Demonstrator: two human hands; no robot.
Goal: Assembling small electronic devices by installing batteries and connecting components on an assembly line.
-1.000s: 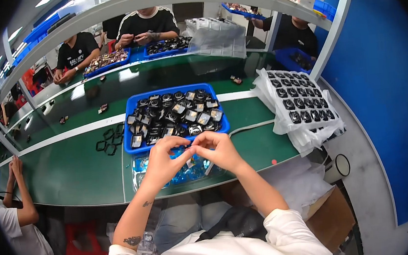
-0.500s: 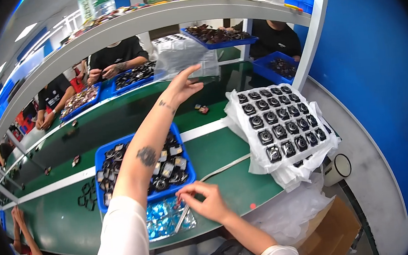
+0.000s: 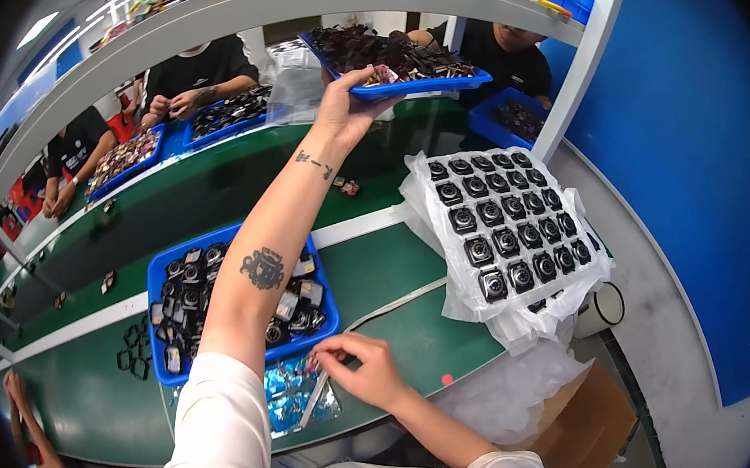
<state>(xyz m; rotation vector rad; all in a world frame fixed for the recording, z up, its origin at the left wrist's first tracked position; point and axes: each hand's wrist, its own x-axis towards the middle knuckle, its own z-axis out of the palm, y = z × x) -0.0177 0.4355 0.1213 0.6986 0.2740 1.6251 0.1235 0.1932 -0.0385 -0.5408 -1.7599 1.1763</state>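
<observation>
My left hand (image 3: pixel 350 108) reaches far forward, its thumb over the near rim of a blue tray (image 3: pixel 433 86) and its other fingers partly hidden beneath. Dark, flat pieces (image 3: pixel 376 53) fill that tray. Close to me, my right hand (image 3: pixel 363 369) is pinched together above clear bags of shiny blue pieces (image 3: pixel 287 396); whatever its fingertips hold is too small to name, with a reddish spot showing there. Left of it stands a blue bin (image 3: pixel 333 315) of black watch cases (image 3: pixel 190 297), partly covered by my left forearm.
White trays (image 3: pixel 525 296) of black watch cases are stacked at right. Black frames (image 3: pixel 136 352) lie left of the bin. A grey shelf (image 3: pixel 281 4) spans overhead, its post (image 3: pixel 571 62) at right. Co-workers sit across the green bench, and another person's hands (image 3: pixel 16 395) show at left.
My left hand has moved from open in the air to the rim of the far blue tray, which now sits nearer and looks larger. My right hand stays pinched over the bags.
</observation>
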